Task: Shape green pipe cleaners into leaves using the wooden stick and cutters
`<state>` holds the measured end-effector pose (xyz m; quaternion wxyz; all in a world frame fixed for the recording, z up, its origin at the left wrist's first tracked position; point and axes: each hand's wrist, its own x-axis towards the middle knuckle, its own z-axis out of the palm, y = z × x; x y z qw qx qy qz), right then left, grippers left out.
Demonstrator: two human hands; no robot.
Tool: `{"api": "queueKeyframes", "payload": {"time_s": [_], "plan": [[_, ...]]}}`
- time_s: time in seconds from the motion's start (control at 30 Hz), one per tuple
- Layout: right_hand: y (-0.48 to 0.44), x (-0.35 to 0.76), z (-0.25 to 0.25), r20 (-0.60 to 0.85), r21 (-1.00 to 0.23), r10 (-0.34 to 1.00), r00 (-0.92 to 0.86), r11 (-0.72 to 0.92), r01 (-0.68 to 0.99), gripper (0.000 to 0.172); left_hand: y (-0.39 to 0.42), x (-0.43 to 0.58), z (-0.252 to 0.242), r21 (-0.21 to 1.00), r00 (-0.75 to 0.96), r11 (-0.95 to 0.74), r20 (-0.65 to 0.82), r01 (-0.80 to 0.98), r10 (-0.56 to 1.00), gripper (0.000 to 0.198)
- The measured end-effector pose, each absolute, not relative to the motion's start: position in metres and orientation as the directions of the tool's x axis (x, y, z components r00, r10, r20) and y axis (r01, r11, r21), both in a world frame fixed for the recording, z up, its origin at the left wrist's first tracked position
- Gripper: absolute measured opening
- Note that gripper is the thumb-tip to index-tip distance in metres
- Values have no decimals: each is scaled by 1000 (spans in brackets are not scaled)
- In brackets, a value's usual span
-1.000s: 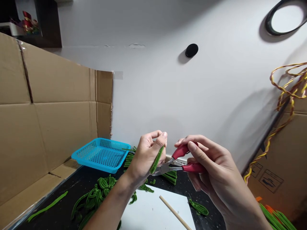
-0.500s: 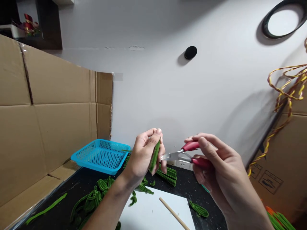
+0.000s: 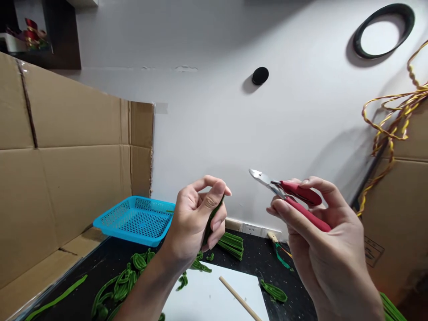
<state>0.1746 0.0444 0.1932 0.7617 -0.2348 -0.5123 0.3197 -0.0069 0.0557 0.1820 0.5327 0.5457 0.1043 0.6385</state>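
Note:
My left hand (image 3: pixel 200 214) is closed around a green fuzzy piece that looks like shaped pipe cleaner (image 3: pixel 211 223), mostly hidden by the fingers. To its right, my right hand (image 3: pixel 321 232) grips a pair of red-handled cutting pliers (image 3: pixel 301 196). Their metal jaws point up and left, apart from the left hand. Below lie a white sheet (image 3: pixel 200 294) and a thin wooden stick (image 3: pixel 239 298) on it. A green looped leaf shape (image 3: pixel 274 290) rests at the sheet's right side.
A blue perforated basket (image 3: pixel 133 220) stands at the left beside a cardboard wall (image 3: pixel 76 178). Bundled green pipe cleaners (image 3: pixel 232 245) lie near the wall sockets (image 3: pixel 251 229). Several green looped pieces (image 3: pixel 123 283) spread over the black tabletop (image 3: pixel 67 272). Twisted yellow-brown cord (image 3: pixel 389 129) hangs at right.
My right hand has drawn the pliers up and to the right, away from the green piece, and turned them. My left hand has rotated, hiding more of the piece. The view has shifted slightly.

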Motion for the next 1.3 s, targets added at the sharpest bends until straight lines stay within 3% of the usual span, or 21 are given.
{"api": "queueKeyframes", "payload": {"time_s": [0.1, 0.27, 0.73, 0.93, 1.3], "plan": [[41, 172, 191, 731, -625, 636, 246, 769, -133, 33, 50, -8, 185, 702, 165, -426, 606, -570, 778, 27], [38, 174, 190, 830, -498, 505, 237, 862, -91, 26, 42, -9, 188, 680, 135, -488, 647, -548, 751, 22], [27, 170, 191, 851, -496, 457, 258, 861, 112, 34, 36, -6, 183, 705, 23, -628, 671, -331, 741, 18], [15, 163, 198, 858, -493, 402, 318, 819, 293, 24, 35, -2, 182, 657, -69, -715, 723, -239, 688, 17], [8, 156, 203, 846, -499, 365, 390, 800, 333, 22, 39, -1, 181, 606, -138, -767, 758, -212, 637, 13]]}}
